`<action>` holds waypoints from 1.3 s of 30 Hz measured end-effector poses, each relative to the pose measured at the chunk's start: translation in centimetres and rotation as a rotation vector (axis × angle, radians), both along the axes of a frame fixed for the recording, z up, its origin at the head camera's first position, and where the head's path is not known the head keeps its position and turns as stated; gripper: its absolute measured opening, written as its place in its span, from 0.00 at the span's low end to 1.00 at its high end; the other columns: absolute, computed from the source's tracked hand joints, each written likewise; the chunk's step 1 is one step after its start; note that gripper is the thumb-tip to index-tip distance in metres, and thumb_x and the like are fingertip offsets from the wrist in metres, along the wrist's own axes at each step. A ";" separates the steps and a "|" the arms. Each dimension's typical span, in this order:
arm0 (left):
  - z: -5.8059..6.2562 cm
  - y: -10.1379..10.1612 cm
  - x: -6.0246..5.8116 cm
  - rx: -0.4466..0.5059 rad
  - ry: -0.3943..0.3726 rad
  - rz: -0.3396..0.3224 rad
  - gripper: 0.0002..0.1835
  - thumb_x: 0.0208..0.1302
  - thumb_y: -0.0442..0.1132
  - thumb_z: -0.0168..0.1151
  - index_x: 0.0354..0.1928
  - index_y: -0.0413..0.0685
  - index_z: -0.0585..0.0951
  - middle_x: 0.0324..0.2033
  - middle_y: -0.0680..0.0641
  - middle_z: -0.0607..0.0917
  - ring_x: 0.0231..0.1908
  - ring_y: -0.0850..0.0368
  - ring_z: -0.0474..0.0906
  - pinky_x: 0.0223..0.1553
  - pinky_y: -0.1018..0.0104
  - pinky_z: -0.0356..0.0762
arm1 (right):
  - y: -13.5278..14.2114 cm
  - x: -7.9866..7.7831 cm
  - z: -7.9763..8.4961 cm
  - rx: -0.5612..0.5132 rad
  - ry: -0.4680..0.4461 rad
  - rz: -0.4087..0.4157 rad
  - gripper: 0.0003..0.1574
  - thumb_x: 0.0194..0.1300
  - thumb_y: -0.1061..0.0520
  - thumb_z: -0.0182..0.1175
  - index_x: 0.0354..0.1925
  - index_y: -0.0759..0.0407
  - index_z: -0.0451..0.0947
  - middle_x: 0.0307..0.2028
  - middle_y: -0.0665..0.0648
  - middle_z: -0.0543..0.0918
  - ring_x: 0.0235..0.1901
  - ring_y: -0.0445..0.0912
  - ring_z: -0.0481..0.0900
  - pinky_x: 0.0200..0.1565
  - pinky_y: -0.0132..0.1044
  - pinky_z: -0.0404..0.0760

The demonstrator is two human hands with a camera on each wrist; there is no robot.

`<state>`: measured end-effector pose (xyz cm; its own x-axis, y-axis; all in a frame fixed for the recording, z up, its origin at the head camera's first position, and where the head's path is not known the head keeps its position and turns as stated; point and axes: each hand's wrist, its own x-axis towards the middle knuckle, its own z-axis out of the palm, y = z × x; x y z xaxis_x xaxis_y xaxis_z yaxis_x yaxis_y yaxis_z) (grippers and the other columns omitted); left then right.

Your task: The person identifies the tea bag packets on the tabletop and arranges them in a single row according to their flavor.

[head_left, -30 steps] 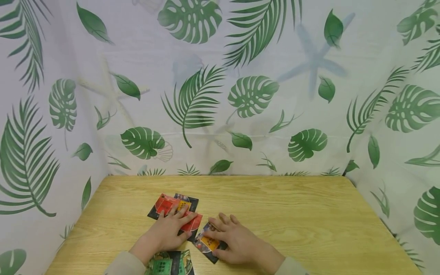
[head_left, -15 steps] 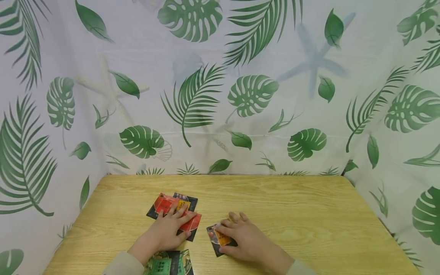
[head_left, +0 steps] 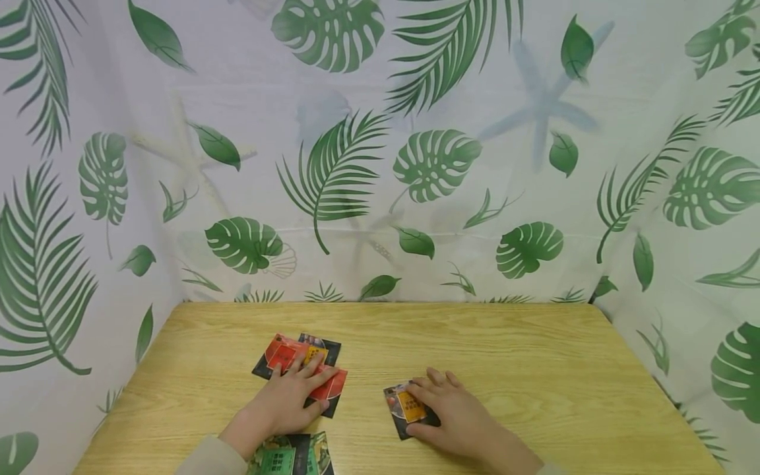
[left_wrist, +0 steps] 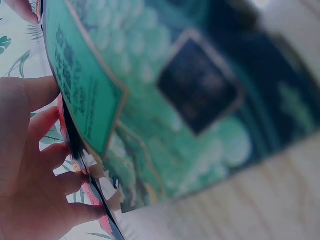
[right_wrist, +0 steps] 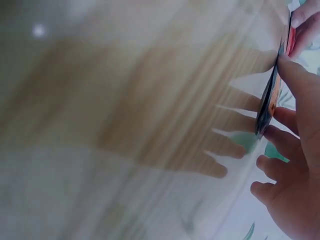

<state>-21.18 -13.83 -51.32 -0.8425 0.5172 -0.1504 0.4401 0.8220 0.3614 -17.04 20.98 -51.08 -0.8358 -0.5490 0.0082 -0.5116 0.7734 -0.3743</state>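
Left hand (head_left: 291, 399) pins a cluster of packets; right hand (head_left: 460, 412) presses on one set apart

The left hand lies palm-down with its fingers spread, pinching nothing. Under those fingers is the lower red-labelled packet (head_left: 334, 389), its printed face reaching out beyond the thumb side. The upper red-labelled packet (head_left: 279, 356) shows past the outer fingers, and the rear orange-labelled packet (head_left: 331, 351) sticks out ahead of the fingertips. These three overlap, so one flat, fanned hand can probably weigh on them together and keep them from sliding; how they stack beneath the palm is hidden.

The right hand rests on the lone orange-labelled packet (head_left: 410, 410), which lies flat on the table (head_left: 522, 349). Its thumb touches near the front edge and its fingers reach across the far side, well parted, the packet between palm and tabletop. The right wrist view shows the packet edge-on against the wood, with two smaller fingers bent clear of it. Such light pressure from above likely suits something so thin, with little edge to grasp.

The green-labelled packets (head_left: 278, 460) lie on the person's side of the left hand, partly beneath its forearm in the head view, where they stay out of reach of its fingers.
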 end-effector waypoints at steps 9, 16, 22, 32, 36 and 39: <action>0.4 0.0 0.3 0.014 -0.007 0.009 0.33 0.77 0.56 0.59 0.81 0.68 0.66 0.82 0.42 0.60 0.83 0.32 0.47 0.70 0.16 0.52 | 2.6 1.0 0.4 0.015 0.011 -0.094 0.48 0.69 0.28 0.63 0.73 0.56 0.75 0.70 0.60 0.79 0.76 0.70 0.66 0.74 0.72 0.60; 0.6 0.0 0.4 0.022 -0.012 0.016 0.33 0.78 0.57 0.58 0.81 0.68 0.66 0.83 0.43 0.59 0.83 0.32 0.47 0.70 0.15 0.51 | 4.0 1.6 0.8 0.033 0.012 -0.178 0.48 0.67 0.27 0.66 0.71 0.55 0.77 0.69 0.60 0.80 0.76 0.69 0.65 0.74 0.72 0.61; 0.5 0.0 0.4 0.023 -0.016 0.015 0.33 0.78 0.57 0.57 0.81 0.68 0.65 0.83 0.43 0.58 0.84 0.34 0.45 0.70 0.15 0.51 | 5.4 1.8 0.3 0.058 0.036 -0.234 0.48 0.65 0.24 0.64 0.69 0.53 0.79 0.66 0.58 0.83 0.76 0.68 0.67 0.74 0.70 0.62; 0.3 -0.2 0.2 0.033 -0.029 0.018 0.33 0.79 0.57 0.56 0.82 0.68 0.65 0.84 0.43 0.56 0.83 0.32 0.46 0.70 0.15 0.49 | 7.6 2.5 0.1 0.064 0.043 -0.290 0.50 0.65 0.21 0.62 0.69 0.52 0.80 0.66 0.58 0.83 0.75 0.69 0.67 0.72 0.72 0.64; 0.6 -0.1 0.5 0.031 -0.034 0.021 0.33 0.78 0.57 0.58 0.81 0.67 0.66 0.83 0.43 0.57 0.83 0.32 0.48 0.71 0.15 0.49 | 8.4 2.7 0.1 0.070 0.044 -0.308 0.49 0.64 0.22 0.63 0.69 0.52 0.80 0.66 0.60 0.83 0.74 0.70 0.68 0.72 0.73 0.64; 0.6 -0.1 0.5 0.034 -0.034 0.021 0.34 0.78 0.58 0.58 0.81 0.66 0.65 0.83 0.43 0.57 0.83 0.32 0.48 0.71 0.15 0.49 | 9.0 2.8 0.1 0.076 0.044 -0.320 0.49 0.64 0.22 0.64 0.68 0.53 0.80 0.66 0.62 0.82 0.73 0.71 0.69 0.71 0.74 0.64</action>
<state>-20.65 -13.93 -50.71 -0.8480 0.5046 -0.1619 0.4095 0.8179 0.4042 -14.28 29.93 -50.95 -0.9656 -0.2594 0.0169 -0.2528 0.9221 -0.2928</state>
